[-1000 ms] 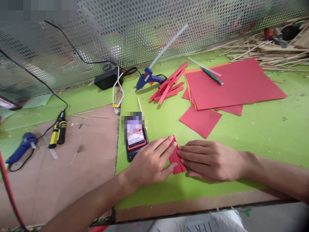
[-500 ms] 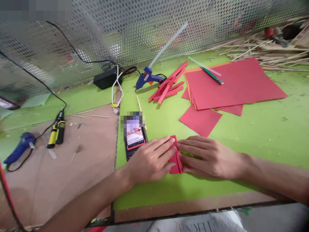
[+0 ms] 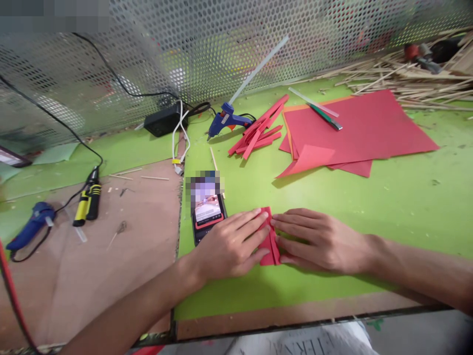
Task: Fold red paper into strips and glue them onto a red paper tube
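Note:
A narrow folded piece of red paper (image 3: 272,250) lies on the green tabletop between my two hands. My left hand (image 3: 236,241) rests on its left part with the fingers stretched out flat. My right hand (image 3: 321,240) holds the right edge, fingertips set along the fold; the underside of that grip is hidden. Just left of my left hand is a phone (image 3: 207,209) with its screen lit. Beyond my right hand, a loose red sheet (image 3: 308,160) curls up off the table against a stack of red paper (image 3: 369,128).
A green cutter knife (image 3: 325,116) lies on the stack. Red paper strips (image 3: 258,133) and a blue glue gun (image 3: 225,121) are behind the phone. Thin wooden sticks (image 3: 406,79) pile up back right. Another glue gun (image 3: 31,227) and yellow-black pliers (image 3: 87,202) lie left.
The loose red sheet lay flat before; its near side has now lifted and curled back towards the stack. Both hands and the folded paper stay in nearly the same place.

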Demonstrator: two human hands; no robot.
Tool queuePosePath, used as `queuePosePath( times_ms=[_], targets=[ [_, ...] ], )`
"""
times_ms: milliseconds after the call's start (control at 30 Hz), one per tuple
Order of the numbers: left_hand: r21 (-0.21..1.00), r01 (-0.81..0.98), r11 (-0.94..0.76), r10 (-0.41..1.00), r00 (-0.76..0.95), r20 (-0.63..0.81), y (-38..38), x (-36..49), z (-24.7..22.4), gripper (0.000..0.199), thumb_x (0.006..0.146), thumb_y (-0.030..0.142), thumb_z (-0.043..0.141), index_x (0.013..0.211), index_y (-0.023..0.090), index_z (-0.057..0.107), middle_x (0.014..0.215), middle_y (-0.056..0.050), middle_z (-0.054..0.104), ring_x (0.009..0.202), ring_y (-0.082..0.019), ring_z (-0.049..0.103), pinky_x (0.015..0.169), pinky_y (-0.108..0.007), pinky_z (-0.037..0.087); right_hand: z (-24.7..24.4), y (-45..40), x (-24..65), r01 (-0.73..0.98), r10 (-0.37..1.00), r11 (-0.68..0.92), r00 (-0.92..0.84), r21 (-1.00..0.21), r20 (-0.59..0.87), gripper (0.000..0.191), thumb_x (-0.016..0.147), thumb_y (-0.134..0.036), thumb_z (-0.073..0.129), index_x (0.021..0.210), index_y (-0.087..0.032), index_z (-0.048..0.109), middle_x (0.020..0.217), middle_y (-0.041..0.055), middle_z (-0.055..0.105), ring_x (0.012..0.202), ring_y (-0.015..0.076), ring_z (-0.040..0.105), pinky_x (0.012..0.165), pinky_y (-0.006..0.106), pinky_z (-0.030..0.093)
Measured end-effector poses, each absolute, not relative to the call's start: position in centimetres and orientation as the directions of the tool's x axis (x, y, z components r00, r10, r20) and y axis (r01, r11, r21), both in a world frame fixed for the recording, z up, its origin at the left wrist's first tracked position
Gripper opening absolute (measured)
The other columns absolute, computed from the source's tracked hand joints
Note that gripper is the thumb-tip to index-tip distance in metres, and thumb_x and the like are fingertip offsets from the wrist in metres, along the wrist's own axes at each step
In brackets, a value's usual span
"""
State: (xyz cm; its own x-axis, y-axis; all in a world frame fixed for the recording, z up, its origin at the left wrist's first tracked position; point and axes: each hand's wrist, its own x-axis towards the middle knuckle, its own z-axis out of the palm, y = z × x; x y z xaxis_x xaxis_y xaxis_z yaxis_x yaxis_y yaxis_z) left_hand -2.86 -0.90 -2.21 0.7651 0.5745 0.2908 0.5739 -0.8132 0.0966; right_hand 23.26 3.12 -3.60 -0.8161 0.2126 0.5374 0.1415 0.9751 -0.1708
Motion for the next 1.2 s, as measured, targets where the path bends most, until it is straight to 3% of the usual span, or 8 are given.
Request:
queuePosePath(
  times_ms=[167, 367, 933, 1200],
  targets=[
    [0.083, 0.571, -0.817, 0.568, 0.771, 0.289, -0.9, -2.9, -2.2, 0.037, 0.105, 0.033, 0.059, 0.129, 0.008, 0.071, 0.141, -0.018, 0.071, 0.134, -0.032, 0.068, 0.110, -0.044, 0.060, -3.5, 3.8, 23.5, 0.114, 0.197, 0.976, -0.821, -0.184, 0.536, 0.023, 0.107, -0.029, 0.060, 0.105, -0.012, 0.075, 0.119, 0.0166, 0.079, 0.116, 0.0286, 0.076, 0.102, 0.044, 0.064],
    [0.093, 0.570, -0.816, 0.570, 0.770, 0.286, -0.9, -3.0, -2.2, 0.038, 0.105, 0.033, 0.059, 0.131, 0.008, 0.070, 0.140, -0.017, 0.072, 0.135, -0.031, 0.067, 0.109, -0.044, 0.060, -3.8, 4.3, 23.8, 0.180, 0.255, 0.963, -0.843, -0.199, 0.473, 0.034, 0.107, -0.039, 0.060, 0.122, -0.011, 0.072, 0.127, 0.0196, 0.076, 0.126, 0.0327, 0.071, 0.104, 0.049, 0.062],
    [0.103, 0.574, -0.812, 0.578, 0.771, 0.266, -0.9, -3.0, -2.2, 0.040, 0.105, 0.033, 0.058, 0.133, 0.007, 0.069, 0.141, -0.017, 0.071, 0.134, -0.032, 0.067, 0.109, -0.044, 0.061, -4.1, 3.9, 23.5, 0.228, 0.301, 0.950, -0.844, -0.211, 0.444, 0.038, 0.106, -0.045, 0.060, 0.117, -0.010, 0.072, 0.131, 0.0219, 0.074, 0.126, 0.0341, 0.071, 0.106, 0.051, 0.060],
    [0.104, 0.605, -0.789, 0.604, 0.736, 0.304, -1.0, -2.2, -2.0, 0.030, 0.103, 0.022, 0.060, 0.127, 0.009, 0.072, 0.138, -0.015, 0.073, 0.130, -0.031, 0.069, 0.106, -0.043, 0.063, -3.8, 3.2, 23.6, 0.101, 0.146, 0.989, -0.826, -0.112, 0.545, 0.024, 0.104, -0.031, 0.066, 0.103, -0.009, 0.076, 0.112, 0.0155, 0.080, 0.109, 0.0280, 0.077, 0.104, 0.044, 0.063]
  ],
)
